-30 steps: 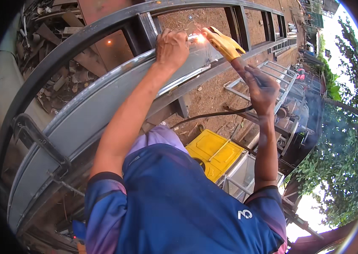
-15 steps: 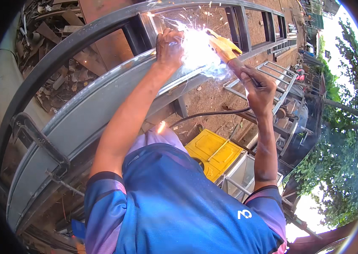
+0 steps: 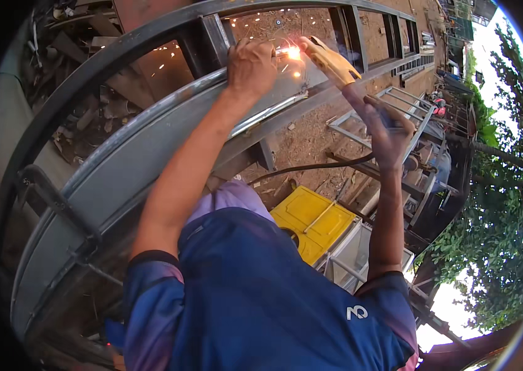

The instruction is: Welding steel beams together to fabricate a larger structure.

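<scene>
My right hand [image 3: 391, 131] is wrapped around the handle of a yellowish welding electrode holder [image 3: 334, 64]. The jaw end of the holder points up and left, close to a small orange-white glow [image 3: 294, 53]. Just left of that glow is my left hand [image 3: 252, 69], its fingers curled at the upper edge of a curved grey metal channel [image 3: 162, 139]. What those fingers hold, if anything, is hidden. Sparks scatter around the glow. A dark curved steel tube frame [image 3: 82, 77] arcs along the far side of the channel.
A dark C-clamp [image 3: 57, 207] grips the channel at left. A black cable [image 3: 311, 166] crosses below my right hand. The yellow panel [image 3: 314, 224] of a box stands near my body. Metal frames [image 3: 391, 108] lie at right; scrap [image 3: 91, 111] is heaped at far left.
The large white glare and its smoke have shrunk to a small orange glow with scattered sparks. My right hand has moved slightly right and down with the holder. My left hand stays nearly in place.
</scene>
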`<action>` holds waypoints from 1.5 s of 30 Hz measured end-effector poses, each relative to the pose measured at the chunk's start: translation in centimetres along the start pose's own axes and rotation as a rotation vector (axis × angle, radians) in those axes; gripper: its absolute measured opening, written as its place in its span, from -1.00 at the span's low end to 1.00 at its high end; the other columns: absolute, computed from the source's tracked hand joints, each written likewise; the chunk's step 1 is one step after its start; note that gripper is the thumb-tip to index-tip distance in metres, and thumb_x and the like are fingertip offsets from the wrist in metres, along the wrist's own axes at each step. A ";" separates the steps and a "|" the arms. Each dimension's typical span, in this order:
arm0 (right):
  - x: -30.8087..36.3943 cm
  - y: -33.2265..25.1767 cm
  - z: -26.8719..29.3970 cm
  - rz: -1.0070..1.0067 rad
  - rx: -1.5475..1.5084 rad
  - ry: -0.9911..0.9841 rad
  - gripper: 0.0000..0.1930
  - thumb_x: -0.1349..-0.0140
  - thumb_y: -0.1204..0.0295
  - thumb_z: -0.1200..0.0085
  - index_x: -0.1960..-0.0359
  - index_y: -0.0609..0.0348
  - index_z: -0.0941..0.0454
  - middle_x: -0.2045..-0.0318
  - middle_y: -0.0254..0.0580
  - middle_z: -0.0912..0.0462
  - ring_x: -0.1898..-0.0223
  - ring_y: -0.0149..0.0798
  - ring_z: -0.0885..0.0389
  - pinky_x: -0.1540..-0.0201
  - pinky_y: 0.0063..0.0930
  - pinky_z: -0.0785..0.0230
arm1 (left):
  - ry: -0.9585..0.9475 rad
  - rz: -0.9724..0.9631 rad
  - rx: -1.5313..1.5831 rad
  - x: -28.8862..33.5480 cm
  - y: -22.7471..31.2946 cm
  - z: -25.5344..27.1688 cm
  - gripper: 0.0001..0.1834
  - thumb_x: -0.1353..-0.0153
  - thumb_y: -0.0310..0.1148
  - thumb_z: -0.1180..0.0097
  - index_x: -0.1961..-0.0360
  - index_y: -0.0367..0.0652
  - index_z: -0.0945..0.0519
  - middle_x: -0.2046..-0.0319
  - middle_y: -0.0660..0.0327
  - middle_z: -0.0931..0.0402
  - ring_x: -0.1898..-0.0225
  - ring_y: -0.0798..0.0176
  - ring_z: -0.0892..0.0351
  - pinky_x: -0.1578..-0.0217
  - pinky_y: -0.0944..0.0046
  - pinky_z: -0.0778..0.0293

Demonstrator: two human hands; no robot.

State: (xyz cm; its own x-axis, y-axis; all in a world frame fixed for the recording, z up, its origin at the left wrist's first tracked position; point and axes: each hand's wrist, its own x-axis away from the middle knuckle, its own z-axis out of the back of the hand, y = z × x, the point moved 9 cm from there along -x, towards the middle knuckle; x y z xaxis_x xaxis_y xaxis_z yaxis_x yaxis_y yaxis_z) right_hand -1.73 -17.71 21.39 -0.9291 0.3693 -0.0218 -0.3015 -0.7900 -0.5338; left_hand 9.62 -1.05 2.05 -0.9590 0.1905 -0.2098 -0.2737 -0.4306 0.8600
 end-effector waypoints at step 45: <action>-1.2 0.9 -1.7 0.060 0.113 -0.121 -0.79 -0.19 0.50 -0.19 0.16 0.31 -0.67 0.38 -0.25 -0.70 0.44 -0.55 -0.54 0.36 -0.67 -0.38 | -0.014 -0.026 -0.052 -0.3 0.3 -0.2 -0.87 0.04 -0.36 -0.25 0.49 -0.18 -0.65 0.42 0.05 -0.62 0.25 -0.04 -0.55 0.17 0.04 -0.43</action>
State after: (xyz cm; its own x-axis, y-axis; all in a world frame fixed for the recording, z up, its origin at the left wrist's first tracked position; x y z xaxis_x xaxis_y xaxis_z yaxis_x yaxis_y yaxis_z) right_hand -0.48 -18.04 19.46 -0.9632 0.2632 0.0549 -0.2602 -0.8616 -0.4358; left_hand 9.82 -1.41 2.26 -0.9505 0.2147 -0.2248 -0.3023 -0.4702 0.8291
